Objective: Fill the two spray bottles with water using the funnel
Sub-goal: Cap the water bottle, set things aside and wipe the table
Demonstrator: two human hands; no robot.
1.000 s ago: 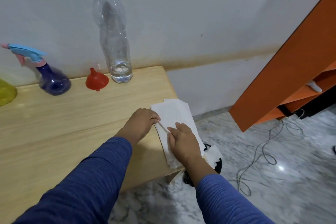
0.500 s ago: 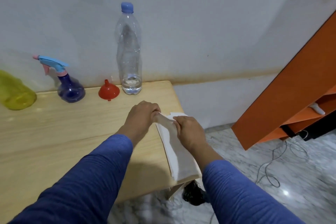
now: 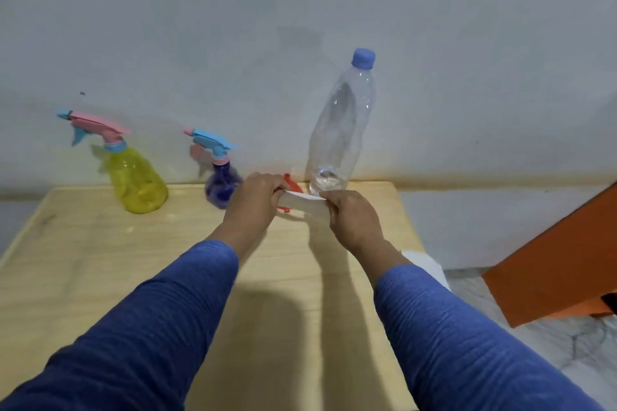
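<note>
Above the middle of the pale wooden worktop (image 3: 100, 277), both hands hold a folded white paper cloth (image 3: 305, 203) stretched between them, clear of the surface. The left hand (image 3: 255, 202) has its fingers curled round one end, and the right hand (image 3: 352, 218) pinches the other end. Both arms wear blue knit sleeves (image 3: 160, 327).

Along the wall at the back of the worktop stand a yellow translucent spray bottle with a pink trigger head (image 3: 135, 177), and to its right a purple spray bottle with a blue trigger head (image 3: 220, 187). The small red plastic funnel (image 3: 292, 185) lies just behind the cloth, mostly hidden by it and the left hand. A tall clear plastic water bottle with a blue cap (image 3: 340, 133) stands upright beside the funnel, with a little water at its bottom. An orange panel (image 3: 551, 270) leans at the right, above the marbled floor (image 3: 551, 360).
</note>
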